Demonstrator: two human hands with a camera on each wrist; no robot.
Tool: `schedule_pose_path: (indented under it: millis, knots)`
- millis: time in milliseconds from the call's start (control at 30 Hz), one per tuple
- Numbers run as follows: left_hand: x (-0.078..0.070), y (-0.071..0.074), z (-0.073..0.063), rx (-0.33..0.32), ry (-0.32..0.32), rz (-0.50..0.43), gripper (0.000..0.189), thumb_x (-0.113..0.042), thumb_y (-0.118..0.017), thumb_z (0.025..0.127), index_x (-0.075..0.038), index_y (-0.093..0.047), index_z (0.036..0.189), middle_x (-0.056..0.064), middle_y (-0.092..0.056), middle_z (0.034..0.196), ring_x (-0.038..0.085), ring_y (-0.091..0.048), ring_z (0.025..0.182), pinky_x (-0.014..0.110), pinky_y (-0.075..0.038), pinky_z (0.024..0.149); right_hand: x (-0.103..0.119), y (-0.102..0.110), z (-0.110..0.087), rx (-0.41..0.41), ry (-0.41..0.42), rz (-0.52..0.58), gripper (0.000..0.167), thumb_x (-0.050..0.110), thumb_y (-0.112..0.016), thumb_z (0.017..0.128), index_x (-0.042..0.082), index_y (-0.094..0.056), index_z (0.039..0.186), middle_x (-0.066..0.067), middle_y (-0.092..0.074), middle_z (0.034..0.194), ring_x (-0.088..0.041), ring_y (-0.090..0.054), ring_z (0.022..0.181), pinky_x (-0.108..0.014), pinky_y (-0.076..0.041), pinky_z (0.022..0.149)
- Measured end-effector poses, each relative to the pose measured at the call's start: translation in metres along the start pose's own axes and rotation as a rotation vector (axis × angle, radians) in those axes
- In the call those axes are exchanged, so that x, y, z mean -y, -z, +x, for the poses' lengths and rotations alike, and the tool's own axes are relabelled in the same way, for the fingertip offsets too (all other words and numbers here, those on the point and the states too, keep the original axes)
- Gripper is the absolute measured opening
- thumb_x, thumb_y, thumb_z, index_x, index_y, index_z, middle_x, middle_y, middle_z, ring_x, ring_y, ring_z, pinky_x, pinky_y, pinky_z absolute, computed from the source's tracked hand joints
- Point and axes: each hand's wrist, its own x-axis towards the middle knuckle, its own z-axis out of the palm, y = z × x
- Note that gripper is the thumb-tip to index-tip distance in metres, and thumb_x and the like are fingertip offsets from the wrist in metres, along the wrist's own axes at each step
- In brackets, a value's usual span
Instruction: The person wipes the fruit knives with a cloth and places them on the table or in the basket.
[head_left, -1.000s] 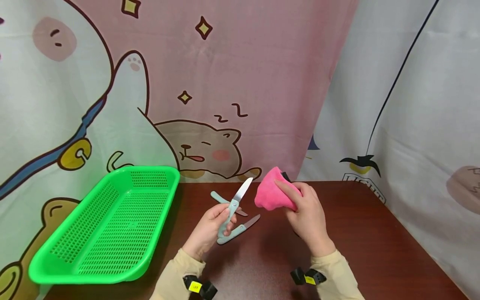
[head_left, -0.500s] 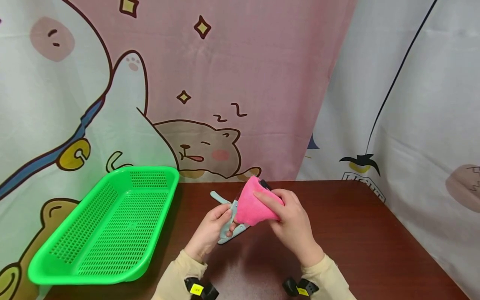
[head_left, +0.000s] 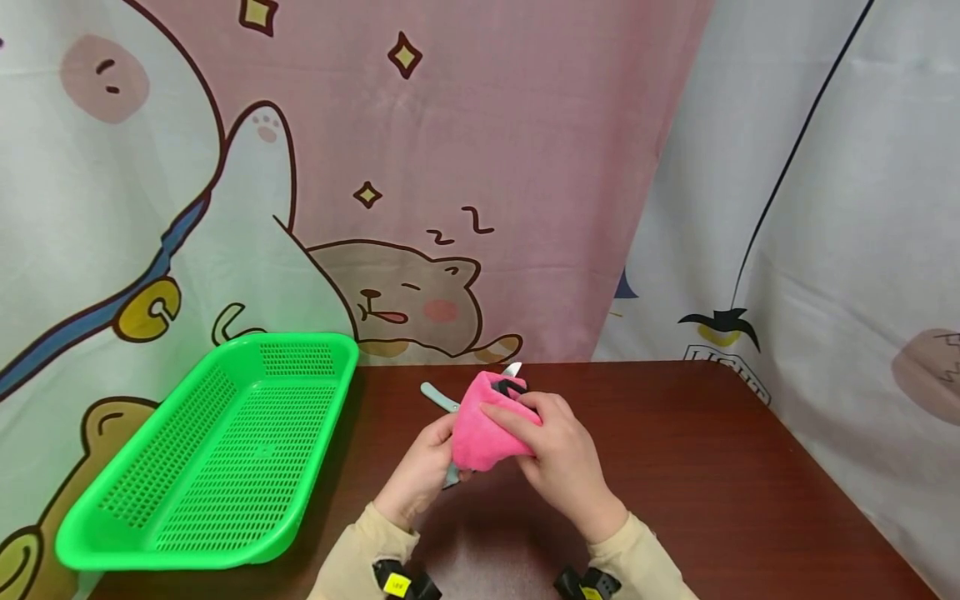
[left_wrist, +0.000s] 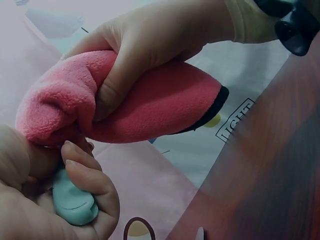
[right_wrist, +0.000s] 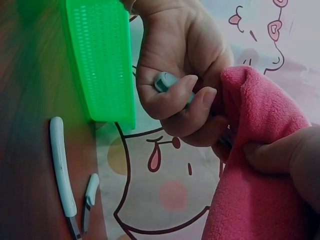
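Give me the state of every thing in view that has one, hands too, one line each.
Held knife: mostly hidden in the head view, tip showing.
Pink cloth: bunched, covering most of the held knife's blade.
Left hand: curled round the held knife's handle.
Right hand: gripping the pink cloth.
Curtain: hanging behind the table.
Knife nearer the curtain: lying, blade out.
Other lying knife: blade out.
Green basket: right side up.

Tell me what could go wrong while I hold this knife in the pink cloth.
The knife tip pokes past the cloth, so the right hand might get nicked if it slips. The cloth hides most of the blade, so its edge could be misjudged. Another knife and a second one lie on the table; a lowered hand might brush them.
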Motion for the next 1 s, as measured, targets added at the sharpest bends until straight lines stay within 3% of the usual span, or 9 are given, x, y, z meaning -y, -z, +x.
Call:
schedule_pose_path:
  millis: [600,800,1000]
  knots:
    - [0.003,0.001,0.001,0.067,0.04,-0.056,0.022,-0.011,-0.053,0.103,0.003,-0.057,0.119,0.004,-0.05,0.077,0.011,-0.044,0.063,0.02,-0.042,0.054,-0.019,0.006,0.0,-0.031,-0.076,-0.087,0.067,0.0,-0.089,0.063,0.027,-0.071,0.121,-0.015,-0.061,0.106,-0.033,-0.056,0.101,-0.045,-0.057,0.07]
    - [0.003,0.0,0.002,0.093,0.044,-0.096,0.016,-0.009,-0.05,0.104,0.001,-0.057,0.114,0.004,-0.051,0.079,0.01,-0.044,0.062,0.019,-0.04,0.053,-0.028,0.012,-0.001,-0.051,-0.113,-0.101,0.065,-0.004,-0.084,0.066,0.026,-0.07,0.122,-0.015,-0.061,0.107,-0.034,-0.056,0.102,-0.047,-0.057,0.068]
    - [0.005,-0.001,0.002,0.1,0.059,-0.105,0.015,-0.009,-0.051,0.103,0.001,-0.059,0.111,0.004,-0.051,0.078,0.009,-0.043,0.062,0.018,-0.039,0.052,-0.033,0.019,0.0,-0.044,-0.16,-0.118,0.072,-0.001,-0.09,0.062,0.027,-0.069,0.125,-0.016,-0.06,0.108,-0.034,-0.054,0.103,-0.047,-0.057,0.067]
